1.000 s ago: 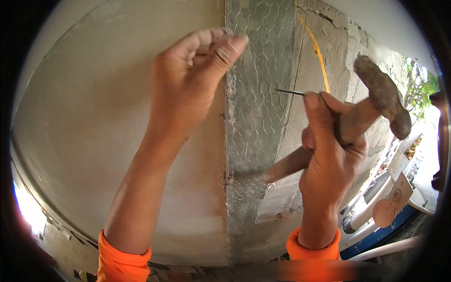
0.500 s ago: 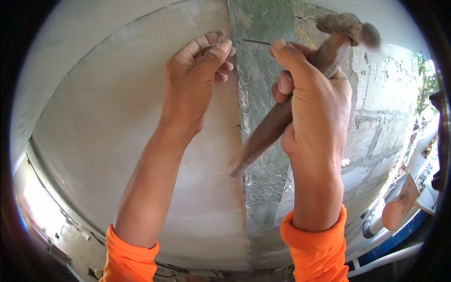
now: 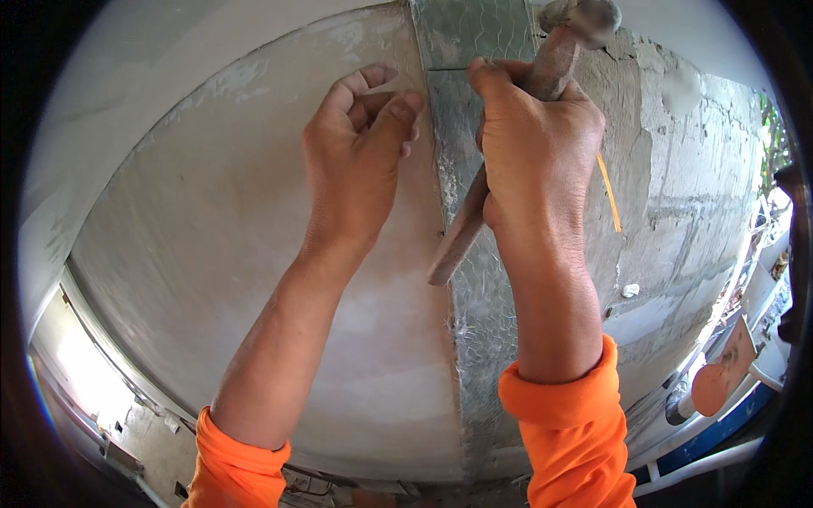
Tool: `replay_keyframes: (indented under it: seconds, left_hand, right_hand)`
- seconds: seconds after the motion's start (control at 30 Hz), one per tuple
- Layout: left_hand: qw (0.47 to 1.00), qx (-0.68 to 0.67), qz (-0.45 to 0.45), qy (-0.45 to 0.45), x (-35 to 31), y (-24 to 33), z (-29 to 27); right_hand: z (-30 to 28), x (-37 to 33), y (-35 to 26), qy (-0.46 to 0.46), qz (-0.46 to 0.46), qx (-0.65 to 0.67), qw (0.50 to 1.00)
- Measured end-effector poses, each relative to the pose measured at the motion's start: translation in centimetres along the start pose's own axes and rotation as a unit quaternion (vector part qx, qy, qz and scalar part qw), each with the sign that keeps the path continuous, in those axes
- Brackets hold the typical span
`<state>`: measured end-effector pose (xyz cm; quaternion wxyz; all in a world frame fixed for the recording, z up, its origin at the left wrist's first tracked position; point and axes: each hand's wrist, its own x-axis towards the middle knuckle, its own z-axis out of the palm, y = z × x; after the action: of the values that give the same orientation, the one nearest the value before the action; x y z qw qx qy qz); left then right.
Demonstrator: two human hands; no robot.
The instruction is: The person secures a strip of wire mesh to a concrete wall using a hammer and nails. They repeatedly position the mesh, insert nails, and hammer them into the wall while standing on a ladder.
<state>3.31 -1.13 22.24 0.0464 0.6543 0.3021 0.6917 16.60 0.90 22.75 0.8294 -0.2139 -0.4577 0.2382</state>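
Note:
A hammer (image 3: 555, 63) with a worn wooden handle is gripped in my right hand (image 3: 542, 152). Its head points up and to the right, and the handle's end slants down to the left. From the pinched thumb and fingertip of that same hand, a thin dark nail (image 3: 449, 69) seems to point left. My left hand (image 3: 351, 165) is raised beside it, fingers curved and thumb apart, with nothing visible between them. Behind the hands runs an upright strip of wire mesh (image 3: 487, 313) over a grey-green backing on the wall.
Smooth plaster (image 3: 212, 254) covers the wall on the left; rough grey masonry (image 3: 669, 186) lies right of the mesh. A yellow strip (image 3: 609, 193) hangs on the masonry. Pale pipes (image 3: 703, 466) and a round orange-brown piece (image 3: 711, 389) stand at lower right.
My right hand and the hammer have moved up and left, and the hammer head now reaches the top edge. My left hand's thumb and index finger have spread apart.

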Motion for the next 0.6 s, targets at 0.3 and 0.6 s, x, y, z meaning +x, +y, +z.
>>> replay_keyframes:
  seconds: [0.3,0.6]
  left_hand:
    - [1.000,0.022,-0.009,-0.010,0.4,0.0,-0.5]
    - [0.999,-0.010,-0.040,-0.002,1.2,-0.5,-0.4]
  right_hand:
    - [-0.1,0.0,-0.1,-0.073,0.067,0.109,0.989]
    - [-0.1,0.6,0.2,-0.081,0.056,0.073,0.992]
